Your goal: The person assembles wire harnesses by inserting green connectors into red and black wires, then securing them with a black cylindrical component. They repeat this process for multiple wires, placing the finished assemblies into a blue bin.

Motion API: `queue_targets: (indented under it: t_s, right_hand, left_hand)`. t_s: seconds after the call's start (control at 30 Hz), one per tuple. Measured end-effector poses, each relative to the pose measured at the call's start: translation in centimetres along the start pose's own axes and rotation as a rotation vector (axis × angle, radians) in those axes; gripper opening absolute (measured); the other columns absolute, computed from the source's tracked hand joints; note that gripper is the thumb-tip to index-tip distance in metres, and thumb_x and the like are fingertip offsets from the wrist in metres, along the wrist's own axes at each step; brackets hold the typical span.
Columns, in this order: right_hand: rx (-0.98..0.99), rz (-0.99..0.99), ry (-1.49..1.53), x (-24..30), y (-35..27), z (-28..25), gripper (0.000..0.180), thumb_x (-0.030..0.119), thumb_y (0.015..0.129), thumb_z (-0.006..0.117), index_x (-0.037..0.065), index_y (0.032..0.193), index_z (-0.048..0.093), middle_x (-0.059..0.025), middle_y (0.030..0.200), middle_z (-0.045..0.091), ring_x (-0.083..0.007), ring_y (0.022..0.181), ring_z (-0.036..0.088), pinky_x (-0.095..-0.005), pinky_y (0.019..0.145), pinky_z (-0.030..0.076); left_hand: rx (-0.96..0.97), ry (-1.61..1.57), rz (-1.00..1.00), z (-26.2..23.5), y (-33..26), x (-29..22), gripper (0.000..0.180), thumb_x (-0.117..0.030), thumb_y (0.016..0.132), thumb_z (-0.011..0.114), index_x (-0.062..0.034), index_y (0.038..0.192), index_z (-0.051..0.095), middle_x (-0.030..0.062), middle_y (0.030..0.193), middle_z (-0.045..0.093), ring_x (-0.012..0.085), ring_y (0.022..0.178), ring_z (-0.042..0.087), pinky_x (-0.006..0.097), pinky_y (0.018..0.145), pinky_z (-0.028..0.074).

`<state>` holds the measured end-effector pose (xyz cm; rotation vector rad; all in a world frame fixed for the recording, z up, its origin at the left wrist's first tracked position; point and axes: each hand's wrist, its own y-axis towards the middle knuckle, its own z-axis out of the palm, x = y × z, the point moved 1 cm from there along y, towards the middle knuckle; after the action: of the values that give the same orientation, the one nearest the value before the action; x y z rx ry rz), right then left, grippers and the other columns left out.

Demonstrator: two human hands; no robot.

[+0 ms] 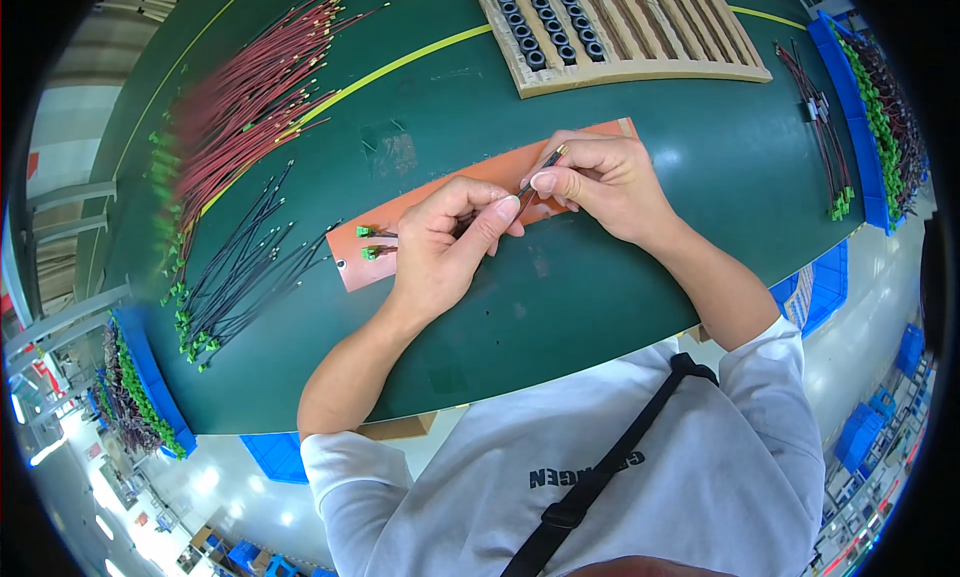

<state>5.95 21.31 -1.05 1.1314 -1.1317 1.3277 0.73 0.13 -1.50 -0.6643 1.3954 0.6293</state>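
My left hand [450,237] is closed in a pinch on a dark cable [524,190]. The thumb and fingertips of my right hand [610,182] close on the same cable, and its brass-coloured tip [560,151] pokes up past them. Both hands are above an orange strip-shaped board [350,272] on the table. Out from beneath my left hand stick short leads with green connectors [368,251], lying over the board's left end. My palms hide how these leads run and whether they join the pinched cable.
Red cables [265,97] with green connectors spread at the left, black cables [240,262] nearer me. A cardboard tray [640,72] with rows of black rings stands at the back. Another cable bundle [822,127] lies at right. Blue bins [870,167] [150,377] flank the green table [540,317].
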Motion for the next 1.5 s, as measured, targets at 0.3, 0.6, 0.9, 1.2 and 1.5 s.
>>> queue_targets:
  t_s: [0.3, 0.6, 0.9, 1.2, 1.5]
  right_hand:
    - [-0.005, 0.002, 0.0, 0.2, 0.0, 0.1, 0.018, 0.013, 0.097, 0.071, -0.004, 0.092, 0.074, -0.0054, 0.09, 0.064, -0.0134, 0.08, 0.068, -0.0285, 0.074, 0.065]
    - [-0.268, -0.365, -0.614, 0.0, -0.9, -0.7, 0.021, 0.014, 0.091, 0.076, -0.001, 0.079, 0.068, -0.0036, 0.074, 0.06, -0.0106, 0.06, 0.054, -0.0277, 0.057, 0.039]
    - [-0.309, -0.349, -0.632, -0.8, -0.9, -1.5, 0.024, 0.016, 0.091, 0.076, -0.001, 0.078, 0.066, -0.0052, 0.073, 0.059, -0.0174, 0.06, 0.055, -0.0306, 0.066, 0.04]
    - [-0.233, -0.392, -0.818, -1.1, -1.1, -2.3, 0.022, 0.019, 0.089, 0.076, 0.003, 0.077, 0.066, -0.0056, 0.075, 0.061, -0.0232, 0.068, 0.056, -0.0356, 0.071, 0.041]
    - [-0.174, -0.494, -0.995, -0.9, -0.9, -1.2, 0.018, 0.016, 0.088, 0.075, 0.004, 0.078, 0.067, -0.0049, 0.077, 0.061, -0.0228, 0.075, 0.055, -0.0373, 0.077, 0.039]
  left_hand:
    - [0.029, 0.021, -0.002, -0.1, 0.0, -0.1, 0.013, -0.011, 0.105, 0.06, 0.0004, 0.109, 0.064, 0.012, 0.095, 0.072, 0.0105, 0.076, 0.063, 0.024, 0.068, 0.051]
    - [-0.095, -0.06, 0.181, -0.8, 0.8, 0.2, 0.024, -0.022, 0.112, 0.044, -0.0011, 0.115, 0.054, 0.0203, 0.122, 0.065, 0.0239, 0.107, 0.067, 0.038, 0.097, 0.053]
    - [-0.145, 0.506, 0.323, -1.7, -1.6, -0.7, 0.011, -0.005, 0.1, 0.063, 0.0025, 0.109, 0.063, 0.0158, 0.12, 0.065, 0.0218, 0.104, 0.067, 0.036, 0.095, 0.055]
    - [-0.19, 0.775, 0.435, -1.5, -2.2, -0.3, 0.017, 0.005, 0.083, 0.078, 0.0016, 0.095, 0.067, 0.015, 0.106, 0.072, 0.0242, 0.098, 0.07, 0.034, 0.08, 0.059]
    - [-0.181, 0.821, 0.437, -1.5, -1.5, 0.1, 0.024, 0.011, 0.076, 0.079, 0.0019, 0.083, 0.058, 0.0151, 0.096, 0.073, 0.0271, 0.096, 0.07, 0.034, 0.073, 0.06]
